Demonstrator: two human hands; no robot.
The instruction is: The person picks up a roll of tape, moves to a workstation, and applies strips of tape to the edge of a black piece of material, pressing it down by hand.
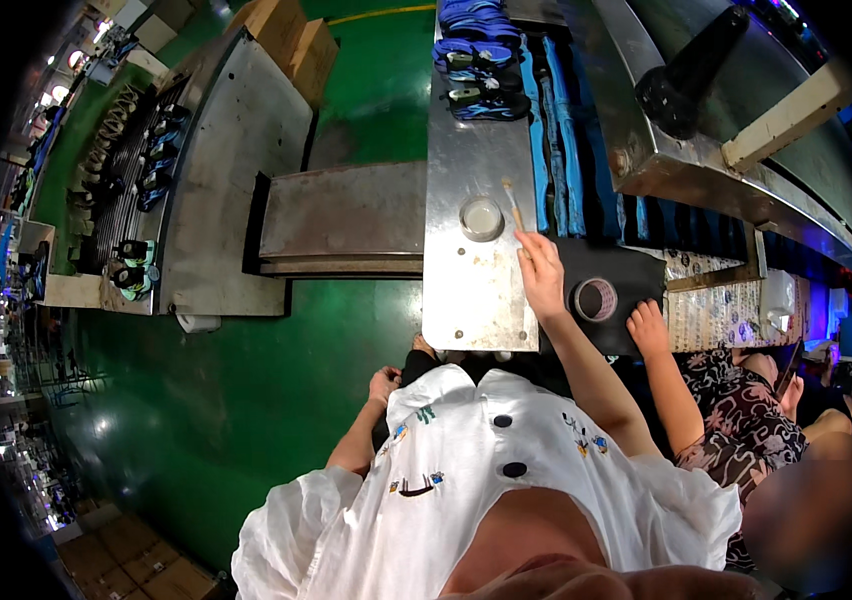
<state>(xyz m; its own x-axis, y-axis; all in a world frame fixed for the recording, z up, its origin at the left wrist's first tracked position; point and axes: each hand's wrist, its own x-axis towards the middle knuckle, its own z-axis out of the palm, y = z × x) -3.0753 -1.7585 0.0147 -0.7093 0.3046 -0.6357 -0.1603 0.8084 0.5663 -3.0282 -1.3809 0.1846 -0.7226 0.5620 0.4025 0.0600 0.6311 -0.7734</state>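
A small brush (pixel 515 204) with a wooden handle is in my right hand (pixel 543 270), its fingers closed around the lower end. The bristles point away from me, above the metal tabletop (pixel 486 300). Just left of the brush stands a round, shallow dish (pixel 481 218) with something whitish in it. A roll of tape (pixel 595 299) lies on a black sheet to the right of my wrist. Down by my lap, my left hand (pixel 384 383) is curled closed, apart from the table; what it holds, if anything, is hidden.
Another person's hand (pixel 649 325) rests beside the tape roll. Blue and black strips (pixel 558 140) run along the table's right side, with blue shoes (pixel 486 95) at its far end. A raised metal frame (pixel 666 165) stands at right. More shoes (pixel 136 265) sit on the conveyor at left.
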